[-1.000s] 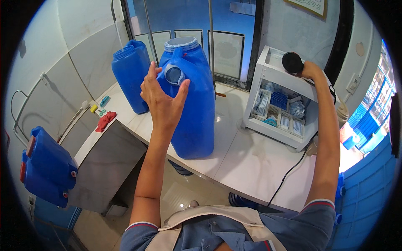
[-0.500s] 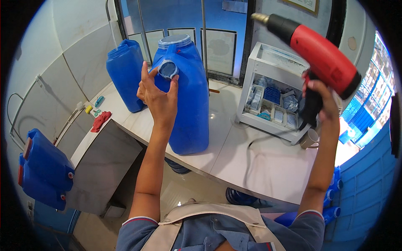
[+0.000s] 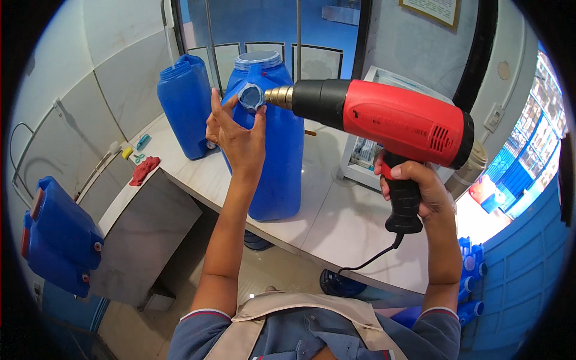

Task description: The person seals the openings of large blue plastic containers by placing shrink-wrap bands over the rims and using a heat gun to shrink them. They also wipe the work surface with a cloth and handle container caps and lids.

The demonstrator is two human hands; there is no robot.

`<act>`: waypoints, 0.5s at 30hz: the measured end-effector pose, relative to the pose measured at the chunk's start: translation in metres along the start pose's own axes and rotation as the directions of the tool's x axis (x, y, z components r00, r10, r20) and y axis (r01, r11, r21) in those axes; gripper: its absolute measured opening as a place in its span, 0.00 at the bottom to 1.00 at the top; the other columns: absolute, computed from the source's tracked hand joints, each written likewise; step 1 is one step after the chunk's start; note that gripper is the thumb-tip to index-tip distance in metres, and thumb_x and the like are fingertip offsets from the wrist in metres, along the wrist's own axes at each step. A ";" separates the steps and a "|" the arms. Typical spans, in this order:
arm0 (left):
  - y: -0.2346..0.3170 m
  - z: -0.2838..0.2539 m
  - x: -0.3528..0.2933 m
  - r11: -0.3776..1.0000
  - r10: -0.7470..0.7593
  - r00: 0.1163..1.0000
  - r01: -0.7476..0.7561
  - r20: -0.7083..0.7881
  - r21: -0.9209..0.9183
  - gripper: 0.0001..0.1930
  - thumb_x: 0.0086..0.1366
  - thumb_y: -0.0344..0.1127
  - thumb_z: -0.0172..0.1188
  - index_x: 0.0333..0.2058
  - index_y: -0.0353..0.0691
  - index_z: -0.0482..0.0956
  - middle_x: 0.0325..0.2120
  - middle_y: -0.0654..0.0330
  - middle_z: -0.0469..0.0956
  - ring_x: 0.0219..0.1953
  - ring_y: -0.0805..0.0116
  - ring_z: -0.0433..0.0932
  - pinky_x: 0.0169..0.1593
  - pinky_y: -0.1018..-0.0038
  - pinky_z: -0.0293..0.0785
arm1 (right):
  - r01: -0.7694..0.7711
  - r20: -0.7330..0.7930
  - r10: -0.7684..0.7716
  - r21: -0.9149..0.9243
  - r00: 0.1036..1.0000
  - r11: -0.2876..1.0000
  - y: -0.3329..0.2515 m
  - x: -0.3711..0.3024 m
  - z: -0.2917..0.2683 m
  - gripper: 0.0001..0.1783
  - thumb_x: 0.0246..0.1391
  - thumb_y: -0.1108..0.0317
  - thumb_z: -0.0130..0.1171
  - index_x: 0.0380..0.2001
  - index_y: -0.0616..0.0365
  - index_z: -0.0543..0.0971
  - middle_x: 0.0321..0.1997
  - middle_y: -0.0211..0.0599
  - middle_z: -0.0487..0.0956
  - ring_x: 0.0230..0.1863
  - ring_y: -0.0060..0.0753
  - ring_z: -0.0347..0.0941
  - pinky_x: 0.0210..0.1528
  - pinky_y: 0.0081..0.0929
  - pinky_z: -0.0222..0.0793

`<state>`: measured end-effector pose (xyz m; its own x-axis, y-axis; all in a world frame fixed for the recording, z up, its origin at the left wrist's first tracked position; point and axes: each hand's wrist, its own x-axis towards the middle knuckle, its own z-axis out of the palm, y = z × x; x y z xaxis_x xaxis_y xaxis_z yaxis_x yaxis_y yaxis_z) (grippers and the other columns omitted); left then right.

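Note:
A tall blue water jug (image 3: 276, 168) stands upright on the white counter, with a wide lid (image 3: 258, 58) wrapped in clear plastic on top. Low on its shoulder sits a smaller round cap (image 3: 251, 96), ringed by clear film. My left hand (image 3: 240, 144) pinches this cap from the left and below, thumb and a finger at its rim. Gripped by its black handle, a red and black heat gun (image 3: 402, 117) is in my right hand (image 3: 426, 186). Its metal nozzle points left, close beside the cap's right edge; whether they touch I cannot tell.
Another blue jug (image 3: 183, 111) stands uncapped at the back left. A white shelf box (image 3: 358, 162) is partly hidden behind the heat gun. The gun's black cord (image 3: 372, 259) droops over the counter's front. A red cloth (image 3: 144, 170) lies left; more blue jugs (image 3: 63, 234) sit lower left.
My right hand has brought the heat gun down and left, turning its nozzle from the upper left to beside the cap. The left hand keeps its pinch on the cap.

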<state>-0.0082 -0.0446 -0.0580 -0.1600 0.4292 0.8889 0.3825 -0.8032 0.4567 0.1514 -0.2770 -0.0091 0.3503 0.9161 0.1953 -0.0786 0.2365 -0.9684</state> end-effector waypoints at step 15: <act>0.012 0.002 -0.007 0.994 -0.103 0.995 0.103 -0.004 -0.028 0.44 0.55 0.32 0.64 0.62 0.36 0.42 0.49 0.55 0.73 0.57 0.54 0.60 0.60 0.61 0.46 | 0.033 0.000 -0.034 -0.187 0.999 0.982 -0.024 -0.007 0.024 0.25 0.37 0.69 0.57 0.43 0.69 0.70 0.31 0.45 0.74 0.22 0.27 0.73 0.23 0.23 0.72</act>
<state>-0.0005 -0.0559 -0.0593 -0.2020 0.5077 0.8375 0.3386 -0.7662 0.5462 0.1285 -0.2809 0.0165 0.3528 0.9075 0.2279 0.1089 0.2021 -0.9733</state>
